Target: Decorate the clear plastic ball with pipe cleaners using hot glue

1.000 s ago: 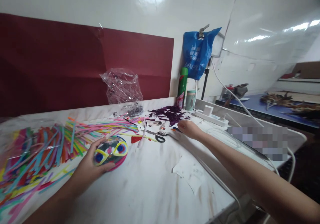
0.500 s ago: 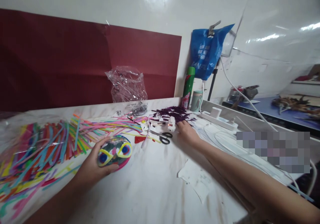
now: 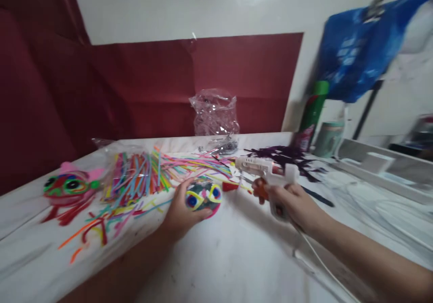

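Observation:
My left hand [image 3: 184, 208] is wrapped round a rounded owl-like craft face [image 3: 203, 195] with yellow-ringed blue eyes and a pink lower edge. In my right hand [image 3: 292, 201] is a white glue gun [image 3: 262, 164] with an orange trigger, its nozzle pointing left. A cord trails from the gun's grip toward the lower right. Between the two hands, a red piece [image 3: 230, 186] lies on the white table. Behind the gun are dark purple strips [image 3: 284, 154].
Pipe cleaners in many colours [image 3: 135, 172] cover the left of the table. A frog-like craft figure [image 3: 71, 185] stands at far left. Clear plastic packaging [image 3: 215, 113] leans at the back. A green spray can [image 3: 315, 104], a cup [image 3: 328, 138] and a power strip [image 3: 361, 170] stand right.
My right hand has picked up the glue gun from beside the purple strips and brought it nearer. The view has swung left, bringing in the frog-like figure; the left hand still holds the owl-like face.

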Demonstrator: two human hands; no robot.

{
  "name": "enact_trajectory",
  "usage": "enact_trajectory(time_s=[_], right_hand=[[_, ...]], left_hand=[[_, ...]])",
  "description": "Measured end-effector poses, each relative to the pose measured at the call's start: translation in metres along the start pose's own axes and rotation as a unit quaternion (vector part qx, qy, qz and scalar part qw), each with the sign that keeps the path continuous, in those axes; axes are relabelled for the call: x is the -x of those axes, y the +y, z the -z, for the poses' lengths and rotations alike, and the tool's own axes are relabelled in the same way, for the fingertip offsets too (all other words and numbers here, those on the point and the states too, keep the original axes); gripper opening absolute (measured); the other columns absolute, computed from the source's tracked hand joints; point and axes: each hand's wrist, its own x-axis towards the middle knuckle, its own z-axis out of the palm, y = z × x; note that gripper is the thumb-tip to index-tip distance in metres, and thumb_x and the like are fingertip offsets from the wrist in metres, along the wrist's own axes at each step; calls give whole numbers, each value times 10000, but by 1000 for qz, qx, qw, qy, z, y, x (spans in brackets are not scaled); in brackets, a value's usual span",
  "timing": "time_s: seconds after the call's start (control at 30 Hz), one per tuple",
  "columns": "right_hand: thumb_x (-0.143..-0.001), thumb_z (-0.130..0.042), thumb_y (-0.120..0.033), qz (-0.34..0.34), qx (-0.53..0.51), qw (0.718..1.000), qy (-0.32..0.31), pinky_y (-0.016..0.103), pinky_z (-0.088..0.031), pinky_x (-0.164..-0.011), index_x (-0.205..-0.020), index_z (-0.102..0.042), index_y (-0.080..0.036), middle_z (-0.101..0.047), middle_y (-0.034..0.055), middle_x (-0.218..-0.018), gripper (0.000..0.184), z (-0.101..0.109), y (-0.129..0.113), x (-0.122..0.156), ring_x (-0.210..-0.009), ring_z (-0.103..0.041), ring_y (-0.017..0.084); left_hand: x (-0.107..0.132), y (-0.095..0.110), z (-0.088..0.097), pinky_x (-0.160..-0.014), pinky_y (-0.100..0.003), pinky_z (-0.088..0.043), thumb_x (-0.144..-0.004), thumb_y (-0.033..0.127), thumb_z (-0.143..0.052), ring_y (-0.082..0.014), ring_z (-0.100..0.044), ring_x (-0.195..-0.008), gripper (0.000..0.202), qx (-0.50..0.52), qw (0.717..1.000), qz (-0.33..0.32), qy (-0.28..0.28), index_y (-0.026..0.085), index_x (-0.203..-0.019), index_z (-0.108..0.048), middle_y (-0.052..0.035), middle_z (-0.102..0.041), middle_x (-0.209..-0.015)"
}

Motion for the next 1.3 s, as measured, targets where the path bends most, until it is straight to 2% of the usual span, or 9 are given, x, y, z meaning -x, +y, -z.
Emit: enact_trajectory(time_s=[0.07,0.17,0.37,0.47,0.6,0.77,0.9,1.13,1.3], right_hand=[[-793,-563,-371,79,17,995,-58,270,-507,-560,-815,-668,-200,-678,50,-726,202,-11,-1,16,-652,-624,199],[-793,-588,-368,131,54,984,-110,283,-525,-601,-885,-672,-224,-706,59,-799,191,-21,3,35,-684,-638,209],[-839,-524,-400,111,72,983,-128,242,-489,-479,-856,-662,-226,-675,42,-718,223,-27,14,39,-611,-615,185],[-824,-551,-365,138,77,978,-137,260,-523,-553,-863,-656,-228,-690,41,-732,177,-26,16,37,-645,-640,195],[-811,-569,-365,121,63,984,-118,282,-549,-638,-860,-659,-236,-710,41,-751,164,-28,17,42,-690,-665,208],[-815,-569,-338,137,77,978,-138,272,-553,-583,-867,-651,-233,-714,41,-760,143,-28,17,44,-665,-663,203],[-824,-554,-327,149,77,977,-134,271,-554,-600,-876,-639,-233,-713,40,-752,137,-28,15,42,-676,-663,204],[-790,-609,-347,108,58,986,-117,293,-553,-567,-905,-658,-240,-704,47,-764,165,-28,18,46,-661,-648,210],[-795,-610,-327,126,64,979,-147,276,-547,-558,-914,-661,-233,-697,46,-761,160,-27,20,43,-653,-641,199]], left_hand=[[3,0,-2,-992,-462,-418,-502,190,-797,-316,-532,-1160,829,-3,1000,-4,22,193,-1258,-456,-120,-551,-1239],[5,3,-4,-1018,-463,-385,-493,186,-796,-324,-494,-1195,818,-37,998,-15,43,202,-1246,-477,-117,-522,-1258],[6,1,-4,-1039,-450,-358,-501,241,-806,-319,-458,-1223,835,-77,996,-34,39,205,-1262,-465,-118,-470,-1300],[5,-2,-4,-1037,-449,-362,-507,250,-805,-315,-470,-1212,823,-74,996,-42,39,212,-1256,-468,-115,-475,-1296],[5,-2,-5,-1063,-460,-339,-499,239,-806,-318,-453,-1233,823,-102,991,-75,41,221,-1247,-464,-108,-485,-1283],[5,-2,-5,-1070,-472,-341,-517,253,-798,-326,-449,-1242,815,-143,983,-114,30,215,-1252,-449,-118,-483,-1281],[6,-3,-5,-1079,-460,-335,-530,280,-799,-328,-431,-1263,815,-159,979,-121,25,190,-1256,-439,-133,-474,-1295],[5,-2,-5,-1064,-466,-350,-529,263,-793,-327,-450,-1238,811,-151,981,-117,24,195,-1253,-433,-132,-483,-1271],[4,-4,-5,-1064,-465,-348,-525,260,-795,-328,-450,-1236,816,-152,981,-118,22,187,-1252,-432,-135,-483,-1270]])
